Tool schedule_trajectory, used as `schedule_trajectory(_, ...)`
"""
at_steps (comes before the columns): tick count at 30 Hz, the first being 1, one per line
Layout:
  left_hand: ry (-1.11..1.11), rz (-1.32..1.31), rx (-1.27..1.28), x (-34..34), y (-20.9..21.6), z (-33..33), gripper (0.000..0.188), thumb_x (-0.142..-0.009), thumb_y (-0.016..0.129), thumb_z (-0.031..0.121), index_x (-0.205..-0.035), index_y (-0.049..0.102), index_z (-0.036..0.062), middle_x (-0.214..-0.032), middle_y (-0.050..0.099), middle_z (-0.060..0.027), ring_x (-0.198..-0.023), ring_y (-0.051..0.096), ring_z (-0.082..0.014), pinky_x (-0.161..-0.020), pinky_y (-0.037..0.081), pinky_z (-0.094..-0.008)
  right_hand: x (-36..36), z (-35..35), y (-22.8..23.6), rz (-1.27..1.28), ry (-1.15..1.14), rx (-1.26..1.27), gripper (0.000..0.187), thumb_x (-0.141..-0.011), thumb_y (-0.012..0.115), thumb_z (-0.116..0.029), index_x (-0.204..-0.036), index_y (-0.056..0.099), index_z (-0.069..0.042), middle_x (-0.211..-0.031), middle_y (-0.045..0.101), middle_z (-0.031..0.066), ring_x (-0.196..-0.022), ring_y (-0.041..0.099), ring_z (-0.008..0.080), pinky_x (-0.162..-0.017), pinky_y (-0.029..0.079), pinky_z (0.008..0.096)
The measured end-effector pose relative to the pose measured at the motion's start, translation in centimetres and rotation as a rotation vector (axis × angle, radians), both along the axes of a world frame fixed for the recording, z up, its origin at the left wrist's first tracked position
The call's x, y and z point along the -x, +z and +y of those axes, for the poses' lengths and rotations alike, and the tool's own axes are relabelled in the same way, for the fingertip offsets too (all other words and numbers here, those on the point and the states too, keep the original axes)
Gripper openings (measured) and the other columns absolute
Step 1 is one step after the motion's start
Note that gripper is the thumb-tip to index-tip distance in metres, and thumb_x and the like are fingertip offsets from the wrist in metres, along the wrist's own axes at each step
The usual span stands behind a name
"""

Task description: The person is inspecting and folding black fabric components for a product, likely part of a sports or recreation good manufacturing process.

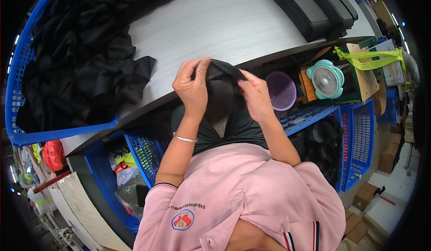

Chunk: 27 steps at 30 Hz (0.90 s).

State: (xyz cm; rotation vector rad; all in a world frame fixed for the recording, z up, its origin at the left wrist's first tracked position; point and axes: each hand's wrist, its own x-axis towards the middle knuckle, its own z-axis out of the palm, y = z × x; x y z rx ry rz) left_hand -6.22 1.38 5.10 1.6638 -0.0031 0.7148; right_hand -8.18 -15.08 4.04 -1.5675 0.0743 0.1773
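Observation:
Between my two hands a piece of black fabric [222, 82] is stretched at the table's near edge, over my lap. My left hand [191, 79] pinches its left upper edge, fingers curled and thumb against it. On the other side my right hand [257, 93] grips the right edge, its fingertips partly behind the cloth. The lower part of the fabric hangs down and blends with my dark trousers. To the left, a heap of similar black fabric pieces [76, 57] fills a blue plastic basket [67, 136] on the table.
The pale tabletop [202, 22] spans the far side, with black padded pieces [305, 8] at its far right. Beyond my right hand are a purple basket [281, 91] and a teal fan [327, 79]. Blue crates [359, 138] flank me; one holds black items [321, 145].

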Motion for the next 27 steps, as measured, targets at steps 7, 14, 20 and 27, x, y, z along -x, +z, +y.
schedule_trajectory(7, -0.339, 0.3, 0.616, -0.9, -1.8, 2.1, 0.042, -0.106, 0.051, 0.034, -0.099, 0.07, -0.0032, -0.087, 0.07, -0.006, -0.077, 0.061, -0.0103, -0.071, 0.049, -0.0249, 2.4, 0.2, 0.3, 0.328, 0.222, -0.872, 0.034, -0.101, 0.057, -0.018, -0.13, 0.055, -0.001, -0.114, 0.068, 0.0045, -0.098, 0.065, 0.012, -0.084, 0.053, 0.0263)
schedule_trajectory(14, -1.027, 0.653, 1.272, 4.7, -3.1, -0.3, 0.033, -0.102, 0.056, 0.022, -0.125, 0.062, -0.001, -0.119, 0.067, -0.0098, -0.109, 0.066, -0.0171, -0.098, 0.054, -0.0349, -3.1, -0.8, -1.3, -0.217, -0.081, -0.175, 0.016, -0.098, 0.061, -0.011, -0.099, 0.068, 0.003, -0.081, 0.062, -0.0026, -0.075, 0.052, 0.0028, -0.066, 0.044, 0.0202)
schedule_trajectory(20, -1.266, 0.864, 0.78, 7.1, -4.3, -2.7, 0.036, -0.099, 0.059, 0.02, -0.13, 0.056, 0.0025, -0.13, 0.06, -0.0079, -0.117, 0.059, -0.0194, -0.1, 0.049, -0.0351, 0.4, 5.1, -6.8, -0.257, 0.223, 0.148, 0.019, -0.097, 0.065, -0.018, -0.097, 0.065, 0.001, -0.076, 0.062, 0.0106, -0.072, 0.055, 0.0087, -0.068, 0.048, 0.0287)
schedule_trajectory(27, -1.01, 0.622, 0.579, 4.4, -2.9, -4.5, 0.046, -0.101, 0.051, 0.023, -0.145, 0.04, 0.0141, -0.148, 0.043, -0.0054, -0.132, 0.046, -0.0214, -0.103, 0.042, -0.0342, 4.8, 7.4, -9.9, -0.315, 0.653, 0.085, 0.017, -0.098, 0.06, -0.015, -0.093, 0.056, 0.001, -0.082, 0.053, 0.0095, -0.08, 0.051, 0.0116, -0.073, 0.046, 0.0311)
